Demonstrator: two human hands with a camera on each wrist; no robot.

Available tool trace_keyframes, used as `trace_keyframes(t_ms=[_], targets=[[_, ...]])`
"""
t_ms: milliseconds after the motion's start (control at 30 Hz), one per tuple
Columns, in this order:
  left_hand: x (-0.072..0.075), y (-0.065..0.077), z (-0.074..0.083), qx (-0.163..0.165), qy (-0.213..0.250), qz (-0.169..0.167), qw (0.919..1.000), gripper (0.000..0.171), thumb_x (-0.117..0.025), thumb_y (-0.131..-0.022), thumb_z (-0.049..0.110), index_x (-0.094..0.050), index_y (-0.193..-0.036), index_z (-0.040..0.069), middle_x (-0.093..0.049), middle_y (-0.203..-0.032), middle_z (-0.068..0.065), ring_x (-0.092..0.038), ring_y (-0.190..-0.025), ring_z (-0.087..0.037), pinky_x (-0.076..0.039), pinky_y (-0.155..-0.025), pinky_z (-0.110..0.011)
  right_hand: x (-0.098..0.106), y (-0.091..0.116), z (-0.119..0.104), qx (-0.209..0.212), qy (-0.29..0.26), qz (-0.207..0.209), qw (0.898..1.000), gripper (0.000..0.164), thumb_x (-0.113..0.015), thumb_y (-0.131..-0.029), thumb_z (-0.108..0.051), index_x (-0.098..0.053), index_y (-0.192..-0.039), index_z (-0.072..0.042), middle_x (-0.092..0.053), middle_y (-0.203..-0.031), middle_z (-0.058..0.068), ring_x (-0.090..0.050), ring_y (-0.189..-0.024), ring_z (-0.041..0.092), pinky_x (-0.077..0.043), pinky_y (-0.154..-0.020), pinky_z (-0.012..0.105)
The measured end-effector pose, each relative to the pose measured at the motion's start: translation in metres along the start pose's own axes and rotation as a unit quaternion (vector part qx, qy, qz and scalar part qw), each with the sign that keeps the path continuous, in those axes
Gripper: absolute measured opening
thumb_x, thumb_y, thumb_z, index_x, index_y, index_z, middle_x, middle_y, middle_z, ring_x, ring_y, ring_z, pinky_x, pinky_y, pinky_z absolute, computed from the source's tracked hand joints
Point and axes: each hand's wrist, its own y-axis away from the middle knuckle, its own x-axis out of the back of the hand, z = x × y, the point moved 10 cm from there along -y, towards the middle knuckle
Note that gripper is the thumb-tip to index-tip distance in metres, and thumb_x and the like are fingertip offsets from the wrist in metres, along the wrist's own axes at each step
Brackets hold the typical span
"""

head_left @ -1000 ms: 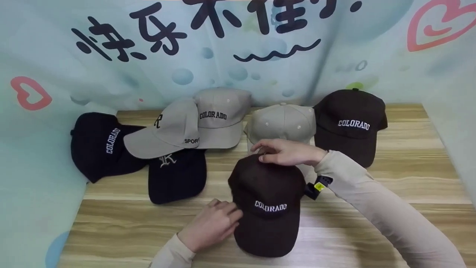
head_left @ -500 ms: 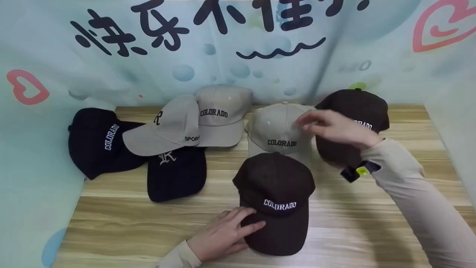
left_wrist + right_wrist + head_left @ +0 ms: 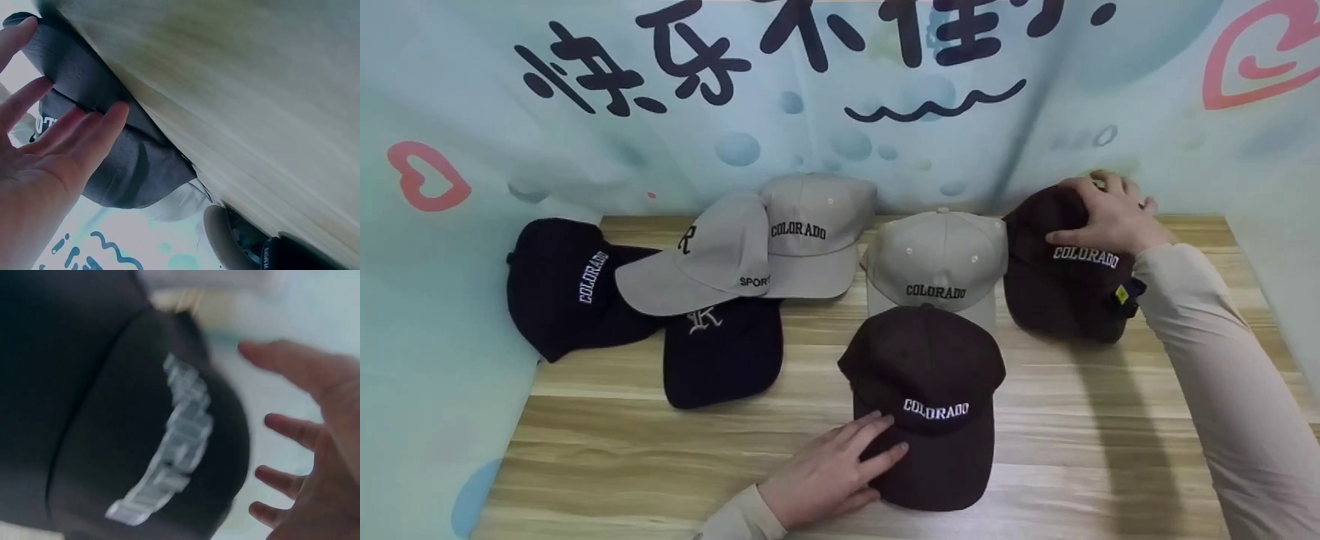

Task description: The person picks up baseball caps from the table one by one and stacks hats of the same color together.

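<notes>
The left hand (image 3: pixel 832 469) is resting on the brim (image 3: pixel 949 476) of the nearer brown cap (image 3: pixel 934 420). Toward the far right corner of the table (image 3: pixel 622 465), the right hand (image 3: pixel 1114 214) is hovering over the farther brown cap (image 3: pixel 1054 285).

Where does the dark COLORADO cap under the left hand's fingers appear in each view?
Head: the front cap is low, right of the middle; the left hand reaches over its brim.
Left wrist: the front cap is at upper left, partly behind the fingers.
Right wrist: not seen; the other dark cap, near the right hand, fills the left.
Landmark: the wavy line, top in head, bottom in left wrist; absent from right wrist.
</notes>
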Motion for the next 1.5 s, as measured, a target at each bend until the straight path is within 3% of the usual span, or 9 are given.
trace_keyframes(t_ms=[133,300,400,600,767,1000,1267,1500], targets=[[0.000,-0.001,0.001,-0.001,-0.008,0.005,1.0000,0.063,-0.072,-0.084,0.042,-0.053,-0.138,0.014,-0.042,-0.140,-0.020,-0.041,-0.131,-0.035,-0.044,-0.098,-0.040,-0.009,-0.002,0.026,-0.033,-0.014,-0.044,0.998,0.108,-0.075,-0.077,-0.053,-0.012,-0.154,-0.012,0.005,-0.151,0.035,0.006,-0.131,0.064,-0.006,-0.090,0.082],[0.001,-0.003,0.002,-0.006,-0.022,0.012,0.9997,0.064,-0.071,-0.084,0.043,-0.053,-0.138,0.015,-0.043,-0.140,-0.020,-0.042,-0.130,-0.034,-0.046,-0.095,-0.041,-0.018,-0.001,0.040,-0.035,-0.025,-0.073,0.996,0.115,-0.078,-0.075,-0.049,-0.006,-0.154,-0.009,-0.007,-0.143,0.044,-0.011,-0.123,0.070,-0.020,-0.094,0.075],[0.001,-0.004,0.001,-0.004,-0.027,0.013,0.9996,0.063,-0.071,-0.084,0.044,-0.053,-0.138,0.015,-0.043,-0.141,-0.020,-0.043,-0.130,-0.034,-0.046,-0.094,-0.041,-0.015,0.000,0.040,-0.024,-0.022,-0.053,0.998,0.109,-0.079,-0.075,-0.048,-0.014,-0.152,-0.008,-0.020,-0.137,0.045,-0.025,-0.117,0.067,-0.027,-0.091,0.072],[0.000,-0.006,-0.001,-0.003,-0.030,0.007,0.9995,0.063,-0.070,-0.085,0.044,-0.053,-0.138,0.015,-0.043,-0.141,-0.020,-0.044,-0.129,-0.032,-0.047,-0.093,-0.040,-0.007,0.007,0.031,0.018,-0.016,-0.024,0.999,0.090,-0.075,-0.081,-0.041,-0.027,-0.147,-0.004,-0.037,-0.125,0.040,-0.039,-0.110,0.054,-0.033,-0.087,0.067],[0.000,-0.006,-0.001,-0.001,-0.032,0.006,0.9995,0.063,-0.069,-0.085,0.045,-0.053,-0.139,0.015,-0.042,-0.142,-0.020,-0.043,-0.129,-0.032,-0.047,-0.093,-0.040,0.005,0.020,0.024,0.046,-0.011,0.006,0.999,0.076,-0.072,-0.085,-0.034,-0.034,-0.144,-0.005,-0.044,-0.119,0.037,-0.044,-0.104,0.051,-0.036,-0.082,0.064],[0.001,-0.007,-0.003,0.001,-0.033,0.011,0.9994,0.064,-0.070,-0.085,0.045,-0.053,-0.139,0.015,-0.042,-0.142,-0.019,-0.044,-0.129,-0.033,-0.047,-0.092,-0.041,0.039,0.050,0.012,0.071,-0.022,0.069,0.995,0.070,-0.071,-0.086,-0.029,-0.037,-0.144,-0.010,-0.046,-0.114,0.034,-0.044,-0.097,0.049,-0.035,-0.074,0.061],[0.001,-0.007,-0.004,0.009,-0.040,0.018,0.9990,0.065,-0.071,-0.084,0.045,-0.052,-0.139,0.016,-0.042,-0.142,-0.019,-0.045,-0.128,-0.033,-0.047,-0.094,-0.040,0.052,0.094,-0.029,0.085,-0.032,0.127,0.988,0.076,-0.074,-0.084,-0.027,-0.036,-0.149,-0.018,-0.044,-0.128,0.031,-0.042,-0.107,0.049,-0.032,-0.077,0.063],[-0.001,-0.004,-0.005,0.014,-0.038,-0.002,0.9992,0.063,-0.063,-0.089,0.051,-0.050,-0.141,0.018,-0.041,-0.144,-0.018,-0.044,-0.129,-0.032,-0.045,-0.096,-0.039,0.035,0.140,-0.100,0.176,-0.051,0.140,0.973,0.083,-0.082,-0.075,-0.021,-0.041,-0.147,-0.024,-0.050,-0.127,0.021,-0.046,-0.107,0.038,-0.036,-0.079,0.056]])
